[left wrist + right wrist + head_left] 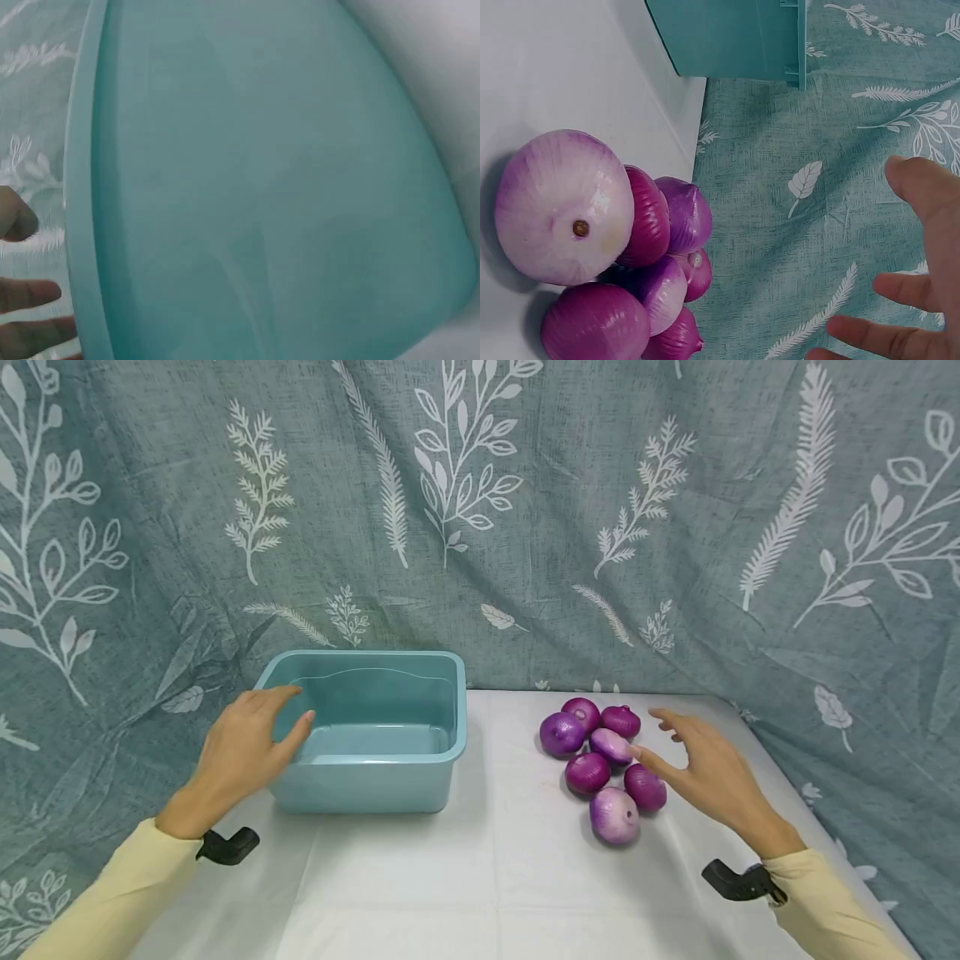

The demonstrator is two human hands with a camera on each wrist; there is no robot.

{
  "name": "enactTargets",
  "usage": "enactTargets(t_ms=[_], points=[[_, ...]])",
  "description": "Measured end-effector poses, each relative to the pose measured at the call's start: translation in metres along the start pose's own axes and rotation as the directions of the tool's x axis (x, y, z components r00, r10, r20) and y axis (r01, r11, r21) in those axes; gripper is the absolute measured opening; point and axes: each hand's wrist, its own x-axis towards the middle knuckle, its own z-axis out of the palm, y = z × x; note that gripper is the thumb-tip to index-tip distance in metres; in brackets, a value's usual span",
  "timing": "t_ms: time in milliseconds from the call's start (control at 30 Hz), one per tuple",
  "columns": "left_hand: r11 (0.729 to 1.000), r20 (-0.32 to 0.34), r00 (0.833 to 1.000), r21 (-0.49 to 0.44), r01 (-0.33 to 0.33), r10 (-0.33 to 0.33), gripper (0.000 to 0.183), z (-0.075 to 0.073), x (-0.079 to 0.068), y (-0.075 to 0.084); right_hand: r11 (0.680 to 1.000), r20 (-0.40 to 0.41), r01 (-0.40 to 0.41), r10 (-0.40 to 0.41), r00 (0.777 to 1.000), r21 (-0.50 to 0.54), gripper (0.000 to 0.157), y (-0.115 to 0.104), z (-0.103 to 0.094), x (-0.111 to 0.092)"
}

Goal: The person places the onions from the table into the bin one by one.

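A teal plastic tub stands at the left of the white-covered table. My left hand hovers over its left side with fingers spread, holding nothing; in the left wrist view the tub's wall fills most of the picture. Several purple onions lie clustered right of the tub, the palest onion nearest me. My right hand is held just right of the cluster, thumb and fingers apart, nothing in its grasp. From the right wrist the pale onion looks largest, with other onions partly hidden behind it.
A grey-green curtain with white leaf prints hangs behind the table and along its sides. White cloth covers the tabletop, which ends at the curtain. Black wrist straps sit on both arms.
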Motion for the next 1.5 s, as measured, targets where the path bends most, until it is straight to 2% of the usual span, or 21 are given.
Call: enactTargets(t_ms=[67, 200, 433, 600, 733, 900, 1067, 1200, 1367, 1500], points=[[0.998, -0.013, 0.999, -0.043, 0.041, -0.042, 0.039, -0.003, -0.001, -0.005, 1.000, -0.018, 0.005, -0.005, 1.000, 0.011, 0.063, 0.001, 0.002, -0.001], [0.984, 0.024, 0.991, -0.113, 0.137, -0.135, 0.037, -0.009, -0.003, -0.017, 1.000, -0.014, 0.012, -0.012, 1.000, 0.025, 0.056, 0.003, 0.005, -0.004], [0.947, 0.073, 0.972, -0.223, 0.233, -0.222, 0.040, -0.013, -0.012, -0.045, 0.998, 0.036, -0.016, 0.014, 0.999, 0.059, 0.058, 0.010, 0.010, -0.011], [0.892, 0.174, 0.937, -0.294, 0.342, -0.302, 0.049, -0.013, -0.020, -0.063, 0.997, 0.057, -0.022, 0.017, 0.998, 0.078, 0.057, 0.015, 0.013, -0.014], [0.848, 0.237, 0.909, -0.339, 0.407, -0.342, 0.053, -0.010, -0.027, -0.074, 0.996, 0.075, -0.030, 0.024, 0.997, 0.086, 0.058, 0.017, 0.015, -0.018], [0.794, 0.296, 0.882, -0.394, 0.462, -0.366, 0.055, -0.007, -0.032, -0.084, 0.995, 0.094, -0.047, 0.038, 0.995, 0.092, 0.057, 0.020, 0.017, -0.023], [0.723, 0.367, 0.853, -0.463, 0.513, -0.371, 0.059, -0.004, -0.032, -0.092, 0.994, 0.100, -0.055, 0.046, 0.994, 0.094, 0.056, 0.023, 0.018, -0.027], [0.668, 0.415, 0.837, -0.513, 0.539, -0.356, 0.062, -0.001, -0.033, -0.099, 0.994, 0.104, -0.066, 0.057, 0.993, 0.085, 0.056, 0.026, 0.018, -0.030], [0.601, 0.463, 0.823, -0.569, 0.561, -0.330, 0.063, 0.002, -0.036, -0.106, 0.994, 0.117, -0.081, 0.072, 0.990, 0.070, 0.057, 0.031, 0.020, -0.032], [0.560, 0.492, 0.819, -0.604, 0.566, -0.297, 0.061, 0.002, -0.037, -0.108, 0.993, 0.132, -0.104, 0.095, 0.987, 0.061, 0.058, 0.038, 0.023, -0.034]])
